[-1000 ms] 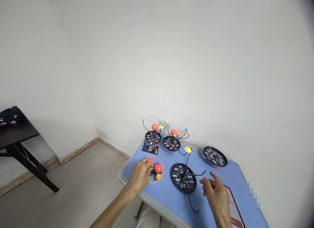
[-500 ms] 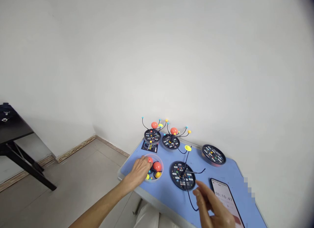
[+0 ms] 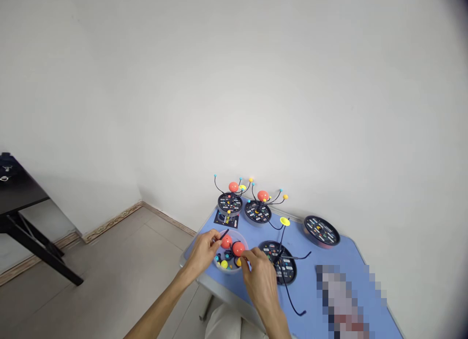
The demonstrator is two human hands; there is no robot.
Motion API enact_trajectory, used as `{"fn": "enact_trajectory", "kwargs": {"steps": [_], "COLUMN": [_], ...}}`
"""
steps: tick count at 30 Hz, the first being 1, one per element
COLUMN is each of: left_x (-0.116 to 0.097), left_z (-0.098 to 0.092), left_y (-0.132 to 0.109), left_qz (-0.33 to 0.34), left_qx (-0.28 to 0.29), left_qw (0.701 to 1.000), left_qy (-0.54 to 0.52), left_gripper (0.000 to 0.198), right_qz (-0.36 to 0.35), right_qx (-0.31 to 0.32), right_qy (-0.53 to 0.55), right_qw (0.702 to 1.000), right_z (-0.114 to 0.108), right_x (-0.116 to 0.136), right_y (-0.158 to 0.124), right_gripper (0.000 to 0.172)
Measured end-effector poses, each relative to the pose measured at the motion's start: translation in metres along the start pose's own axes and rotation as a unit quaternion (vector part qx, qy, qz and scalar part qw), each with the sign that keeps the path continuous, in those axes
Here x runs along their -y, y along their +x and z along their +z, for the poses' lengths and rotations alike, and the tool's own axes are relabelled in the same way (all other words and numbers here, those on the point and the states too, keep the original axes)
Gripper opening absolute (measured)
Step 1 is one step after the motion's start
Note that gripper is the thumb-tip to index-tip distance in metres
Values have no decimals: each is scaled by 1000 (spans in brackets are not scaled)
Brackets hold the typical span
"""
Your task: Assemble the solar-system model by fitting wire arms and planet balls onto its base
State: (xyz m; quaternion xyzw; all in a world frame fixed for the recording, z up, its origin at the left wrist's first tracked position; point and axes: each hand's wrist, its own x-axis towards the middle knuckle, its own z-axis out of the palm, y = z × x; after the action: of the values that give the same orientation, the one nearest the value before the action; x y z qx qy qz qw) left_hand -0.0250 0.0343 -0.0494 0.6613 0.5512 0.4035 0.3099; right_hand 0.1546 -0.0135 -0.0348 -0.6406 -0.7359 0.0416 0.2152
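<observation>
My left hand point(image 3: 203, 254) pinches a short thin black rod point(image 3: 224, 234) over the left rim of a clear plastic bowl point(image 3: 246, 239). In the bowl lie two red balls, the nearer one point(image 3: 239, 249) beside my right fingertips, along with small yellow and blue balls and black pieces. My right hand point(image 3: 261, 275) is closed at the bowl's right edge by an orange ball point(image 3: 239, 262); what its fingertips grip, if anything, is hidden. Just right of that hand stands a round black planet-model base point(image 3: 288, 271) with several bent black arms and no balls on the visible arm tips.
Two planet models with red balls point(image 3: 233, 187) stand at the back of the blue table point(image 3: 248, 292), one over a dark printed card point(image 3: 221, 219). A yellow disc point(image 3: 284, 221) tops an arm. Another round base point(image 3: 321, 231) sits back right, with a blurred-out phone point(image 3: 341, 300) in front.
My right hand has moved left from beside the black base to the bowl. My left hand has lifted a little out of the bowl, and a black rod now shows in its fingers.
</observation>
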Motion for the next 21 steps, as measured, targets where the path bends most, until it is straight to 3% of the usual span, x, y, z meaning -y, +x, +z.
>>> {"fn": "enact_trajectory", "kwargs": {"steps": [5,11,16,21], "left_x": [13,15,7,-4], "left_z": [6,5,1,-5], "left_y": [-7,-13,-20,-27], "left_qz": [-11,-45,-81,-84], "left_qx": [-29,-54,-74,-78], "left_qw": [998,986,963,935], "left_qy": [-53,-153,-247,-335], "left_gripper": [17,25,41,59], "right_qz": [-14,-3,23,75], "right_qx": [21,19,-9,-70], "right_qy": [-71,-81,-24,107], "right_qw": [997,997,999,989], "right_z": [17,32,32,12], "right_x": [27,37,37,27], "right_y": [34,40,40,41], "right_gripper": [26,33,28,21]}}
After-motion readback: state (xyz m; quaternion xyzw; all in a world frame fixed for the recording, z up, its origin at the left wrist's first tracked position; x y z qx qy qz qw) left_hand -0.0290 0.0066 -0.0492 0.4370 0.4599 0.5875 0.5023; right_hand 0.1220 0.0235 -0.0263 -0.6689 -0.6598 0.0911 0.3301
